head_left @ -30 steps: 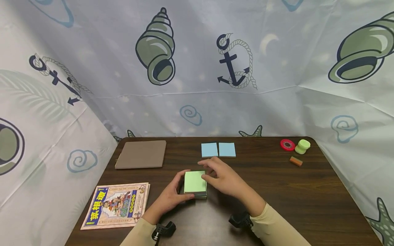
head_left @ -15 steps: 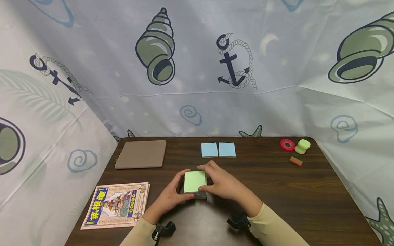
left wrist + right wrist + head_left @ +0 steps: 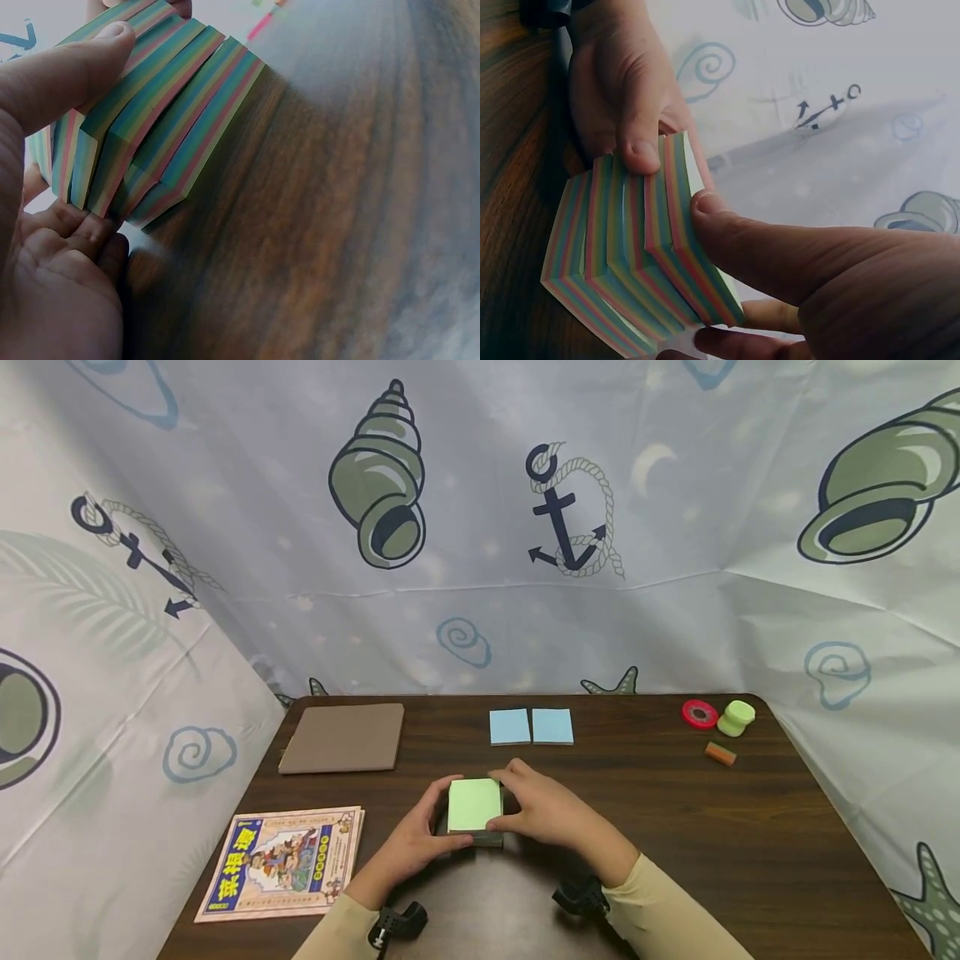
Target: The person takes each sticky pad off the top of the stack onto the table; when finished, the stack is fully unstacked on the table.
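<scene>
A stack of sticky note pads stands on the table in front of me, light green on top. Striped pink, yellow, green and blue edges show on the stacked pads in the left wrist view, slightly out of line with each other. My left hand grips the stack from its left side, thumb on the near face, fingers on the far one. At the upper right, my right hand holds the top pad between thumb and fingers. In the right wrist view, the right thumb lies at the top pad's edge.
Two blue sticky note pads lie side by side at the back. A brown folder-like flat thing and an illustrated book are on the left. Back right are a red ring, a green spool-shaped thing and a small orange-green block.
My right hand has come down onto the stack's right side, its raised fingers closing at the far corner and its thumb sliding nearer the front. The left hand keeps its hold.
</scene>
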{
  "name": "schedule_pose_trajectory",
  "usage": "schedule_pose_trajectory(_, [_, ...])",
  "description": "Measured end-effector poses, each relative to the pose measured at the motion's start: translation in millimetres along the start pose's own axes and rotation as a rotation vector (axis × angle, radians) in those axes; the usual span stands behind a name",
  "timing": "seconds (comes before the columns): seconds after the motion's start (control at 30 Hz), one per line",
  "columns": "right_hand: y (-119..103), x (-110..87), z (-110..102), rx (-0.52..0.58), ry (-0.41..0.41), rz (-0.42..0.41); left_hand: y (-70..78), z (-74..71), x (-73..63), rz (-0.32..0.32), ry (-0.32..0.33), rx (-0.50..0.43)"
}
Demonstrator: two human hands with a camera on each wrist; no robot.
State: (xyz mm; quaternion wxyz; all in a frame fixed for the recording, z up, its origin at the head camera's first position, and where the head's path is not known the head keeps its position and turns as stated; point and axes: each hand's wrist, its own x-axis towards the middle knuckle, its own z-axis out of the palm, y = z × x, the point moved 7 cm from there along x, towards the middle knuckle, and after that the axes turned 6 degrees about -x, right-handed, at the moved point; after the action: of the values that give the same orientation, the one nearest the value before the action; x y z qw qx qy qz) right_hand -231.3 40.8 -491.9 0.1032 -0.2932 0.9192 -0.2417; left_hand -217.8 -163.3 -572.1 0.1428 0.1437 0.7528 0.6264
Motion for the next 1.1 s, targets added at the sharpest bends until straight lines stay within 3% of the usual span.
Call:
schedule_pose_trajectory(0.63, [7,-0.4,-15,0.082,0.019,0.017,1.3,-0.3,0.2,0.001,0.001,0.022])
schedule_pose_trajectory(1.1, [15,-1.4,-33,0.125,0.119,0.022,0.5,0.4,1.4,0.002,-0.004,-0.013])
